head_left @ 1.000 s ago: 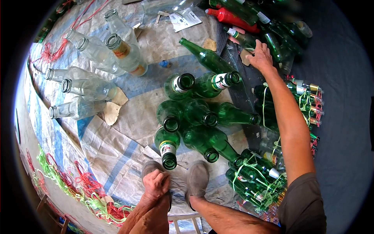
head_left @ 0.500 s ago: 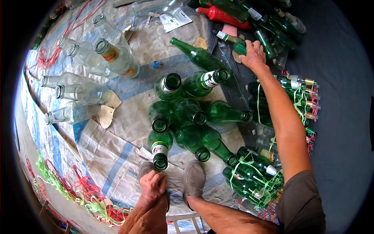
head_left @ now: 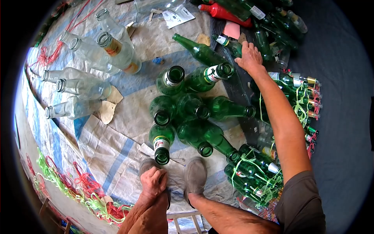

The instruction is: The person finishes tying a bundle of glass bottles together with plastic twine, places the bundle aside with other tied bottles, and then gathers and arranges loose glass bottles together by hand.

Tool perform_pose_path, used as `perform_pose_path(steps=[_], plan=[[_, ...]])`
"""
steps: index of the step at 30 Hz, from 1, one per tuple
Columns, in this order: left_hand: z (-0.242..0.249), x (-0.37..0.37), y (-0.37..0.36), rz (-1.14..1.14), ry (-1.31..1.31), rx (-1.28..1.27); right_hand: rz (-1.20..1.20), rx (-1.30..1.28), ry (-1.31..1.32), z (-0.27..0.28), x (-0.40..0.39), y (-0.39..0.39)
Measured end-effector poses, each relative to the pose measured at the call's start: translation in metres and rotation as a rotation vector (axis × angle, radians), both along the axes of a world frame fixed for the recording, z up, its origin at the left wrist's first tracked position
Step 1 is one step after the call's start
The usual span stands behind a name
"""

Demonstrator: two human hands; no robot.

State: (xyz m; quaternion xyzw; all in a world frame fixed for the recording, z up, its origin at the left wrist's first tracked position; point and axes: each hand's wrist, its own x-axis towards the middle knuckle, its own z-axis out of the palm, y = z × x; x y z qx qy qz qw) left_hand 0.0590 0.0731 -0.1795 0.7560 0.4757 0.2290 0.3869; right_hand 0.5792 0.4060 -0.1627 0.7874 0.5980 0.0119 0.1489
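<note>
At the upper right my right hand (head_left: 250, 57) is closed around the lower body of a green glass bottle (head_left: 234, 47), which lies tilted with its white-labelled neck to the left; the bottle's base is hidden under the hand. My left hand (head_left: 154, 181) is curled shut by my left leg, above the shoe, with nothing visible in it. Just beyond it a green bottle with a white label (head_left: 161, 143) stands in a cluster of upright green bottles (head_left: 190, 105). Another green bottle (head_left: 199, 50) lies on the sheet, left of my right hand.
Clear glass bottles (head_left: 87, 87) stand at the left. Bundles of green bottles tied with string (head_left: 253, 171) lie at the right. A red bottle (head_left: 226, 15) and dark green bottles (head_left: 278, 25) are piled at the far right. Tangled red and green string (head_left: 89, 191) lies lower left.
The bottle at my right hand has shifted slightly toward me, away from the pile. My left hand stays in place. The whole view has shifted a little.
</note>
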Motion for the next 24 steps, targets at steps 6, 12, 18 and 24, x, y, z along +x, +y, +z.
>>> perform_pose_path(steps=[6,12,18,24], plan=[[0.001,0.0,0.0,-0.003,-0.024,-0.008,0.005,0.024,0.013,0.002,-0.004,-0.009],[0.0,0.0,-0.001,0.003,-0.026,0.015,0.025,0.079,0.067,0.012,-0.009,-0.032],[0.001,0.0,-0.002,0.015,-0.028,0.016,-0.007,0.089,0.17,0.015,-0.009,-0.044],[-0.002,0.001,-0.005,0.026,-0.014,0.049,-0.073,0.097,0.306,0.029,-0.007,-0.052]])
